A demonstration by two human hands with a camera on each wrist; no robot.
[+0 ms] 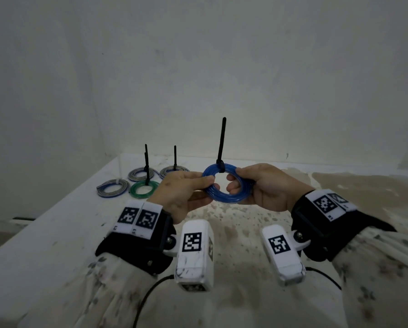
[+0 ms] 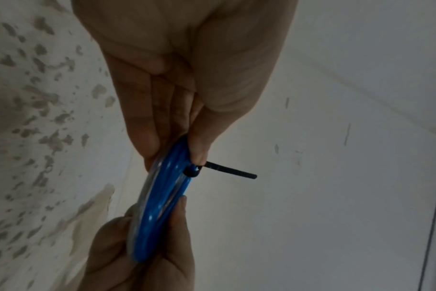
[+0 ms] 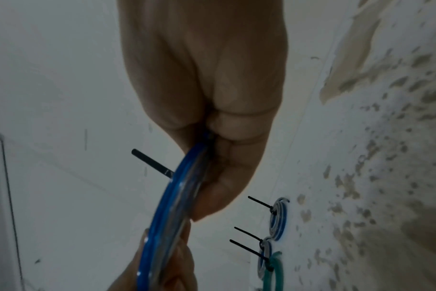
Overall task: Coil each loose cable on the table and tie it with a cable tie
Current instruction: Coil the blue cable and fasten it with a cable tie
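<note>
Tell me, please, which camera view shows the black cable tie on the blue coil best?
The head view: the cable tie stands whole above the blue coil. Both wrist views show the coil edge-on, with only the tie's tail sticking out.

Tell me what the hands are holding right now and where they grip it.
Both hold the blue cable coil: the left hand pinches its left side, the right hand its right side. The black cable tie at the top is untouched.
</note>
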